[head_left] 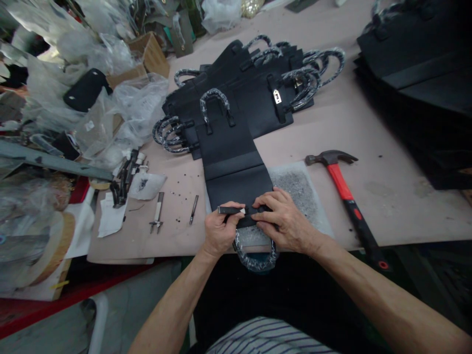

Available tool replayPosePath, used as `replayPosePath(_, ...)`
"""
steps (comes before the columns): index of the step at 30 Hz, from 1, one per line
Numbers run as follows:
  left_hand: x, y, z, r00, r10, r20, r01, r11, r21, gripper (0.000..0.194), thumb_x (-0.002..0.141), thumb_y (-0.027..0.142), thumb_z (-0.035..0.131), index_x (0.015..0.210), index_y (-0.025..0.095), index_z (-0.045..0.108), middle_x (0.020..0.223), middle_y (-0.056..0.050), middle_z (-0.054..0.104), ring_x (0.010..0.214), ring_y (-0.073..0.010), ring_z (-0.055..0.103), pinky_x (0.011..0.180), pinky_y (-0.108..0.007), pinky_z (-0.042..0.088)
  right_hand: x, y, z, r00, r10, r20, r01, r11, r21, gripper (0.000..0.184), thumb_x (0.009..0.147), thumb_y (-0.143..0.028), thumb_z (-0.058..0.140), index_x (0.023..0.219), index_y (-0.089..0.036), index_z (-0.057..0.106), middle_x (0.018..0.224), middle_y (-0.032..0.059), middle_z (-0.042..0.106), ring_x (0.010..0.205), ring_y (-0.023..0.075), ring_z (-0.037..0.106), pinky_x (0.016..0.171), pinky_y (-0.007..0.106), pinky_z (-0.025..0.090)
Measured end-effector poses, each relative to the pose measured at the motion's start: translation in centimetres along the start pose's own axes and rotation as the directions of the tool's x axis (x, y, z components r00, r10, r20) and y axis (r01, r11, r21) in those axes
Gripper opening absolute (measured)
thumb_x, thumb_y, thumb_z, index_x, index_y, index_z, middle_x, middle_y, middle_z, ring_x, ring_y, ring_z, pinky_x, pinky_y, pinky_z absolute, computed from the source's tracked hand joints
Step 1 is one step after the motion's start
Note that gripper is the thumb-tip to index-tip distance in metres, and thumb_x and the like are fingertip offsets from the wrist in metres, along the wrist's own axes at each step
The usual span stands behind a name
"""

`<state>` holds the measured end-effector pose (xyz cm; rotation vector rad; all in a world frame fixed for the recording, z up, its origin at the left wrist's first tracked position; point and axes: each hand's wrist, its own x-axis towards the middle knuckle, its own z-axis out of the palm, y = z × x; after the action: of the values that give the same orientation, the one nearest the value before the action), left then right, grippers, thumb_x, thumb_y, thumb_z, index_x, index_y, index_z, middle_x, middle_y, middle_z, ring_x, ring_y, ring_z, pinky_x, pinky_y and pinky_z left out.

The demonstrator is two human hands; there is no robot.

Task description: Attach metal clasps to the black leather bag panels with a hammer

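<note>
Mid-frame, at black panel's [236,172] near end: left hand [218,230] pinches small black strap [227,210], right hand [283,217] bunched, grip unclear; probably best keeping panel flat, strap square.

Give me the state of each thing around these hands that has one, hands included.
Left hand: closed on the black strap
Black strap: held, off the table
Right hand: fingertips on the black panel
Black panel: laid out, unrolled
Near handle: plastic-wrapped, past the table edge
Far handle: plastic-wrapped
Hammer: lying down, unheld, grip end overhanging
Metal rod: lying down, unheld
</note>
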<state>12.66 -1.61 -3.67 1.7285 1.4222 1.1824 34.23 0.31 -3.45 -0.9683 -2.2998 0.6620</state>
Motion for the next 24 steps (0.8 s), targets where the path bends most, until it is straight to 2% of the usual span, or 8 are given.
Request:
replayPosePath(6, 0.1, 0.1, 0.2, 0.999, 0.035, 0.003, -0.035, 0.999, 0.023, 0.012, 0.088, 0.016, 0.066, 0.097, 0.019, 0.073, 0.096, -0.004, 0.079, 0.090, -0.0174, 0.074, 0.087, -0.031, 0.060, 0.1, 0.0, 0.0, 1.000, -0.006, -0.016, 0.006, 1.000, 0.000, 0.017, 0.090, -0.022, 0.062, 0.102, -0.026, 0.074, 0.117, 0.0066, 0.064, 0.112, 0.0259, 0.055, 0.114, 0.058, 0.027)
replayPosePath(10, 0.4, 0.5, 0.4, 1.000, -0.005, 0.010, 0.004, 0.999, 0.050, 0.011, 0.089, 0.017, 0.064, 0.095, 0.020, 0.072, 0.093, -0.003, 0.078, 0.088, -0.0170, 0.073, 0.084, -0.029, 0.059, 0.1, -0.1, 0.0, 0.999, 0.003, -0.041, -0.003, 1.000, 0.003, 0.016, 0.090, -0.022, 0.062, 0.101, -0.024, 0.074, 0.114, 0.0065, 0.065, 0.109, 0.0255, 0.056, 0.113, 0.057, 0.030)
replayPosePath(17, 1.1, 0.8, 0.6, 0.994, -0.105, -0.003, 0.105, 0.993, 0.044, 0.009, 0.089, 0.019, 0.063, 0.095, 0.020, 0.069, 0.088, -0.002, 0.077, 0.082, -0.0161, 0.073, 0.081, -0.028, 0.058, 0.0, 0.4, 0.3, 0.966, 0.100, -0.237, -0.091, 0.995, 0.051, 0.023, 0.090, -0.020, 0.060, 0.109, -0.021, 0.071, 0.115, 0.0107, 0.064, 0.108, 0.0282, 0.058, 0.097, 0.051, 0.045)
replayPosePath(19, 1.0, 0.8, 0.7, 0.996, -0.089, 0.000, 0.089, 0.995, 0.054, 0.009, 0.088, 0.018, 0.064, 0.095, 0.020, 0.069, 0.088, -0.002, 0.077, 0.082, -0.0159, 0.073, 0.080, -0.027, 0.058, -0.1, 0.5, 0.4, 0.952, 0.112, -0.283, -0.102, 0.993, 0.052, 0.024, 0.089, -0.020, 0.060, 0.111, -0.021, 0.069, 0.116, 0.0111, 0.064, 0.109, 0.0287, 0.058, 0.094, 0.049, 0.047)
replayPosePath(24, 0.3, 0.4, 0.8, 0.998, 0.044, -0.036, -0.040, 0.995, 0.094, 0.009, 0.089, 0.019, 0.063, 0.095, 0.019, 0.070, 0.092, -0.004, 0.078, 0.087, -0.0176, 0.074, 0.084, -0.030, 0.060, -0.1, 0.6, 0.4, 0.911, 0.149, -0.385, -0.127, 0.989, 0.082, 0.024, 0.090, -0.018, 0.059, 0.113, -0.021, 0.067, 0.111, 0.0113, 0.065, 0.106, 0.0280, 0.059, 0.092, 0.048, 0.048)
